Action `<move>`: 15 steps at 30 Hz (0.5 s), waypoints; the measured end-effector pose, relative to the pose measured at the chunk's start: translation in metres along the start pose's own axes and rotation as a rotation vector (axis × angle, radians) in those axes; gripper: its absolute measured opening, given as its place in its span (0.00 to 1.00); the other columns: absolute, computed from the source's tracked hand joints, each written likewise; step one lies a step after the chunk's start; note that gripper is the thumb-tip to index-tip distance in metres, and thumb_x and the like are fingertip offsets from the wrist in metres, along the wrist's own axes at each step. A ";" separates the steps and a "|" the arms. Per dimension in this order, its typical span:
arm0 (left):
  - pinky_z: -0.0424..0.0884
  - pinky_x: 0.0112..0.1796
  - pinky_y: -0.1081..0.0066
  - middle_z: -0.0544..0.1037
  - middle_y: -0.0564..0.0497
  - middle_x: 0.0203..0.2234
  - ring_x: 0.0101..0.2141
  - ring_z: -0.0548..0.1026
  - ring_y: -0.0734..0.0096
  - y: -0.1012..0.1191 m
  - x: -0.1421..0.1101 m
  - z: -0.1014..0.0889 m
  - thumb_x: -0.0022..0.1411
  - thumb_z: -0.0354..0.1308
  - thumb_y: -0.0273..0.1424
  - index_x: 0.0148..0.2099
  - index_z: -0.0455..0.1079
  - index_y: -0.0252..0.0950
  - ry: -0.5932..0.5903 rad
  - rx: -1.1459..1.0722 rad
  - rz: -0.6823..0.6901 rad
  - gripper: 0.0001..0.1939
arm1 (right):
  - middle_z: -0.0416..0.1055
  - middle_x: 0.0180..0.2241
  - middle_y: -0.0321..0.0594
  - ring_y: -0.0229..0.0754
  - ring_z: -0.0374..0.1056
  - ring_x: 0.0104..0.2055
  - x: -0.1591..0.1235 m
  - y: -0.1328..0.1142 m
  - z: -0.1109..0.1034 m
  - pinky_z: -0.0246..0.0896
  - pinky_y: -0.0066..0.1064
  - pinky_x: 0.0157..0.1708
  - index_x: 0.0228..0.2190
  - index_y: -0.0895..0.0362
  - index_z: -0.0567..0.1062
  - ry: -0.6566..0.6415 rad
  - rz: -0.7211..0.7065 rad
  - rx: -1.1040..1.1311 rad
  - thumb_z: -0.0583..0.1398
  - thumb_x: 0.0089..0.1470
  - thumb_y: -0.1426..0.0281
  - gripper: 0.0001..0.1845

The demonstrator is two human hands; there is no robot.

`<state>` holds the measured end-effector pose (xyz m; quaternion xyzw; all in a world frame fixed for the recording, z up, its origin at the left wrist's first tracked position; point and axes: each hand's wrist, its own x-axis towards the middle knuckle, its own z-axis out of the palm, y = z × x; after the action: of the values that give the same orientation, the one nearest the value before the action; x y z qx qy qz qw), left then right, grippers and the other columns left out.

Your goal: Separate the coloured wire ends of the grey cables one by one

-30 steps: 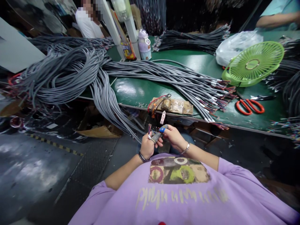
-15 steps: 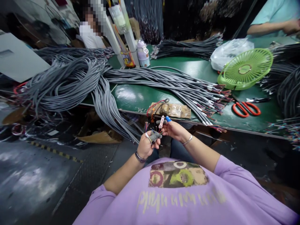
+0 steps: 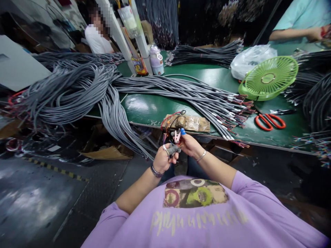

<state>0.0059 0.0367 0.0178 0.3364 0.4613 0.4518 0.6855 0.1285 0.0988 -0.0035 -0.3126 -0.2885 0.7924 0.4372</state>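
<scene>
My left hand (image 3: pixel 162 160) is closed around the end of a grey cable (image 3: pixel 173 149), whose thin coloured wires fan out above the fist. My right hand (image 3: pixel 190 144), with a blue cot on one fingertip, pinches a small pink clip (image 3: pixel 177 135) hanging on a wire just below the table edge. Both hands meet in front of my lap, under a brown block (image 3: pixel 192 122) with red and black wires taped to the edge of the green table (image 3: pixel 152 103).
A big bundle of grey cables (image 3: pixel 85 86) spills off the table's left side, its stripped ends lying at the right (image 3: pixel 232 110). Red scissors (image 3: pixel 270 121), a green fan (image 3: pixel 270 78), a plastic bag (image 3: pixel 252 57) and a bottle (image 3: pixel 156 60) stand on the table. Other people work at the back.
Both hands have risen from my lap towards the table edge. My right hand has moved up to the pink clip and closed on it.
</scene>
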 end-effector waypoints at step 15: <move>0.48 0.11 0.81 0.72 0.53 0.14 0.10 0.65 0.82 -0.007 -0.013 0.000 0.50 0.62 0.40 0.26 0.67 0.32 0.031 0.011 0.049 0.15 | 0.72 0.27 0.41 0.35 0.64 0.24 -0.014 -0.006 0.001 0.62 0.27 0.25 0.32 0.58 0.74 -0.021 0.190 0.093 0.51 0.51 0.43 0.31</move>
<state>0.0055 0.0224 0.0161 0.3444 0.4661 0.4709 0.6651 0.1366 0.0891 0.0047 -0.3096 -0.2250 0.8460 0.3712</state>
